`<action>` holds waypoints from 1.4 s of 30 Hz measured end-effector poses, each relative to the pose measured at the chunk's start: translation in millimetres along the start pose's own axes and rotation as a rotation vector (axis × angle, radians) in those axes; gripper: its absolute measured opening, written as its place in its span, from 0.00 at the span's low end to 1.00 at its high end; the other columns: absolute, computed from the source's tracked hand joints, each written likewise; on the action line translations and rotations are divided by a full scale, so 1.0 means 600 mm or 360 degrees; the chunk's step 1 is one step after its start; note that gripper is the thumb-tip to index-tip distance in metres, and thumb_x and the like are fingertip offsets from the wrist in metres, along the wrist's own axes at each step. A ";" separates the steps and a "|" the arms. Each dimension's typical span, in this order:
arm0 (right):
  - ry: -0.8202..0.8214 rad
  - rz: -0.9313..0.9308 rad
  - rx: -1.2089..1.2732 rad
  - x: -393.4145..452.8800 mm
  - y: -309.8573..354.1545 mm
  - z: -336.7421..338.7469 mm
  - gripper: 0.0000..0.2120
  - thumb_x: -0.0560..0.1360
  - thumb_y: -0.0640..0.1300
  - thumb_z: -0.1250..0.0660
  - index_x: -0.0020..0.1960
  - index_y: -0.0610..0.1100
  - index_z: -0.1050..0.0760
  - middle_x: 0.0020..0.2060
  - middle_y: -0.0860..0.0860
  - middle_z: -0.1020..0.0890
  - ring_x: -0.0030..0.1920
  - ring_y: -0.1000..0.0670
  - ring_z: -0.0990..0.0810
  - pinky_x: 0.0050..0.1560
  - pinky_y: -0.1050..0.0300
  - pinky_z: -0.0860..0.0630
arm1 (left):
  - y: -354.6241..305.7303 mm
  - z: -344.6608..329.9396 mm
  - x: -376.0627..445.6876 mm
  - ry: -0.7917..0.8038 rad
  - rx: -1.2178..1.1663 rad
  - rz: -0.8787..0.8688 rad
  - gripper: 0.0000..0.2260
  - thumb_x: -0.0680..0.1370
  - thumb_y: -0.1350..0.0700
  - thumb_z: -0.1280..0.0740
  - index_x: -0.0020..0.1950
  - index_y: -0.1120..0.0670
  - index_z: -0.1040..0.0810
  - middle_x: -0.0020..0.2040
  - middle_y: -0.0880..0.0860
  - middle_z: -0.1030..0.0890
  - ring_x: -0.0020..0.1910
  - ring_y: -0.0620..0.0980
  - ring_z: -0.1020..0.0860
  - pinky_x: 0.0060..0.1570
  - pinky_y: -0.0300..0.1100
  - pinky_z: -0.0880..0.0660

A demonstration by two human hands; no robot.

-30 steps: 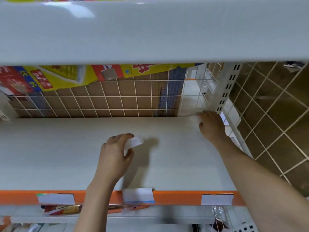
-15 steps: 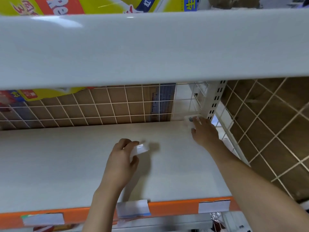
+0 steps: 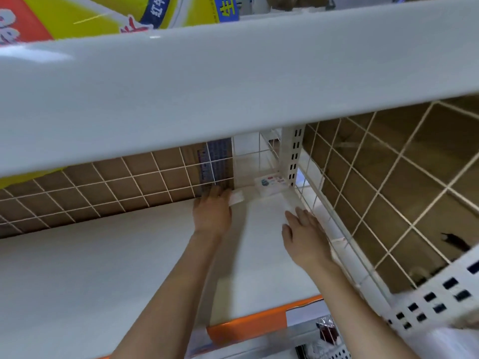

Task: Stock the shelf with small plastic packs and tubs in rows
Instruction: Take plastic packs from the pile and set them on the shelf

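A small white plastic pack [image 3: 269,185] with a printed label sits in the back right corner of the white shelf [image 3: 103,268], against the slotted upright. My left hand [image 3: 212,213] is far back on the shelf, just left of that pack, and holds a second small clear pack [image 3: 237,197] at its fingertips near the wire back panel. My right hand [image 3: 305,237] lies apart from the corner pack, fingers straight and empty, beside the wire side panel.
A white shelf board [image 3: 233,81] overhangs close above. A wire grid [image 3: 103,185] closes the back and another wire grid [image 3: 388,190] the right side. An orange price rail [image 3: 248,325] edges the shelf front. A white perforated basket [image 3: 435,301] is at lower right.
My right hand let go of the pack in the back right corner and drew back toward me. My left hand carried its pack from mid-shelf to the back, beside the corner pack.
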State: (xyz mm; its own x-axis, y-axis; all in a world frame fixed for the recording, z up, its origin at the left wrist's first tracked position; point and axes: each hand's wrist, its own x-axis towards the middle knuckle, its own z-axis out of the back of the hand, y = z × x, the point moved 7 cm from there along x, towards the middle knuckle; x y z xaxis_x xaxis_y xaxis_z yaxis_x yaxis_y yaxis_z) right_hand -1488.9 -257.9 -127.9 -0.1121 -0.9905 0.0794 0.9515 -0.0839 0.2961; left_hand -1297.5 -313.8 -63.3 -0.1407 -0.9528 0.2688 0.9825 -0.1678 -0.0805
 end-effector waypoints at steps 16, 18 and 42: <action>-0.0034 -0.0023 0.0072 -0.003 0.002 -0.001 0.29 0.76 0.52 0.58 0.74 0.44 0.38 0.74 0.44 0.40 0.75 0.45 0.46 0.73 0.52 0.49 | -0.059 -0.097 0.039 0.0091 0.0068 -0.0147 0.21 0.79 0.51 0.43 0.72 0.54 0.35 0.70 0.55 0.31 0.68 0.55 0.33 0.63 0.45 0.37; -0.0018 -0.0021 0.0068 -0.002 0.002 -0.003 0.31 0.75 0.52 0.59 0.74 0.44 0.39 0.74 0.44 0.40 0.75 0.44 0.46 0.73 0.51 0.49 | -0.067 -0.098 0.042 0.0100 0.0070 -0.0177 0.22 0.79 0.51 0.43 0.72 0.54 0.37 0.70 0.54 0.32 0.70 0.54 0.35 0.64 0.45 0.36; -0.0319 0.0300 0.0236 -0.082 0.187 0.007 0.16 0.67 0.42 0.36 0.51 0.37 0.19 0.50 0.41 0.17 0.52 0.39 0.19 0.55 0.45 0.24 | 0.171 0.015 -0.247 -0.0179 -0.0434 0.0263 0.11 0.77 0.47 0.42 0.43 0.53 0.26 0.40 0.53 0.22 0.40 0.60 0.25 0.38 0.43 0.37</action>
State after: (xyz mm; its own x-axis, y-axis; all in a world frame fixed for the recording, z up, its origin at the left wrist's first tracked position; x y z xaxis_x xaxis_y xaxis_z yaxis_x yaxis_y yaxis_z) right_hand -1378.0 -218.1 -94.6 -0.0060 -0.9448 0.3277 0.9103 0.1305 0.3928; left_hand -1174.7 -187.8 -102.7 0.0467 -0.9415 0.3338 0.9201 -0.0895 -0.3814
